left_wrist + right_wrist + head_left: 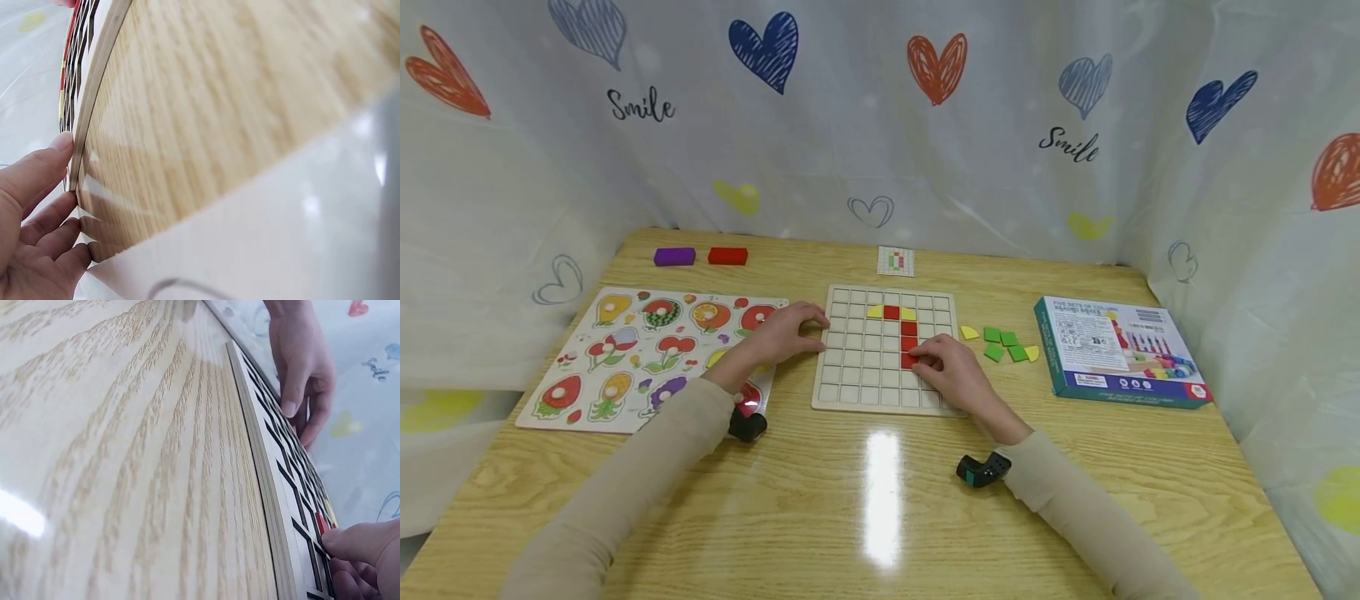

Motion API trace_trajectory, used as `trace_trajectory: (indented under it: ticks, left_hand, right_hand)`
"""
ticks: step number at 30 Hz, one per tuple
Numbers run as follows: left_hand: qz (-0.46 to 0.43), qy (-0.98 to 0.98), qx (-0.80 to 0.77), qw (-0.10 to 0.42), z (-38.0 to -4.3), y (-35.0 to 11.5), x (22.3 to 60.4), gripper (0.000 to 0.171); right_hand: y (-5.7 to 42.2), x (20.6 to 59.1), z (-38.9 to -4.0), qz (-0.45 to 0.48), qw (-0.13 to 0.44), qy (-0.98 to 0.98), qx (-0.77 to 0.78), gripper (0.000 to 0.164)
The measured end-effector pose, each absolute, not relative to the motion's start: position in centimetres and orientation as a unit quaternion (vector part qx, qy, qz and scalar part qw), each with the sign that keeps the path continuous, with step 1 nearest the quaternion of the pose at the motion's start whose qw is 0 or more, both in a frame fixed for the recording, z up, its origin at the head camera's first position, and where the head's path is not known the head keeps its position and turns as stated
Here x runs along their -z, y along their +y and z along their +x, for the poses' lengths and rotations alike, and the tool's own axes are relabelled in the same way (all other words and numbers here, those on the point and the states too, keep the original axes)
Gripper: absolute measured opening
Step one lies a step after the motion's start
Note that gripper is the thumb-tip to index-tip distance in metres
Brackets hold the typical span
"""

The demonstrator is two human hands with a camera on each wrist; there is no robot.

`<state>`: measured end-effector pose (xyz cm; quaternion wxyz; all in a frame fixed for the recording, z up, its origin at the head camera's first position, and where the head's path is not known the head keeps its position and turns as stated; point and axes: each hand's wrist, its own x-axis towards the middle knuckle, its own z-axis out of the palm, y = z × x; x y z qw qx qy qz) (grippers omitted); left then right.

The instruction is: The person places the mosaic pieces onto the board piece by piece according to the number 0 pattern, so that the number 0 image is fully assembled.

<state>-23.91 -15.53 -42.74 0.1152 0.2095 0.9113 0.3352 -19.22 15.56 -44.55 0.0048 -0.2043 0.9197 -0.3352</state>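
A wooden grid board [857, 392] lies in front of me. On it, a red square tile [891, 312] sits between two yellow quarter-round tiles [875, 312], and more red tiles [909, 329] run down a column on the right. My right hand [953, 372] pinches the lowest red square tile [907, 361] at the board's surface; in the right wrist view the thumb [356, 542] covers part of it. At the board's left edge, my left hand [781, 333] touches the rim with thumb and fingertips, its fingers [56, 237] loosely bent.
Green square tiles [994, 352] and yellow quarter-round tiles [969, 332] lie right of the board. A small pattern card [896, 261] lies behind it. A boxed set [1120, 350] is far right, a fruit puzzle [647, 358] left, with purple [674, 257] and red blocks [727, 256] at the back.
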Motion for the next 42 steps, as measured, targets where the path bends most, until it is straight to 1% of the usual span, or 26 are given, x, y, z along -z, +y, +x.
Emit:
trace_trajectory:
  ticks: [17, 22, 29, 38, 42]
  left_hand:
    - [0.212, 0.91, -0.338, 0.114, -23.9, -15.5, 42.8, 0.032]
    - [0.212, 0.91, -0.336, 0.114, -23.9, -15.5, 42.7, 0.033]
    - [0.207, 0.911, -0.334, 0.121, -23.9, -15.5, 42.7, 0.034]
    - [0.203, 0.91, -0.341, 0.122, -24.0, -15.5, 42.9, 0.034]
    - [0.203, 0.91, -0.341, 0.12, -23.9, -15.5, 42.9, 0.034]
  right_hand:
    - [15.6, 44.6, -19.1, -0.2, 0.0, 0.919, 0.338, 0.021]
    - [16.0, 44.6, -19.0, -0.194, 0.005, 0.913, 0.36, 0.023]
    - [18.0, 44.5, -19.1, -0.127, 0.035, 0.89, 0.437, 0.027]
    - [22.3, 43.7, -19.8, -0.051, 0.009, 0.903, 0.427, 0.034]
    - [23.7, 43.5, -20.3, -0.037, 0.005, 0.91, 0.413, 0.036]
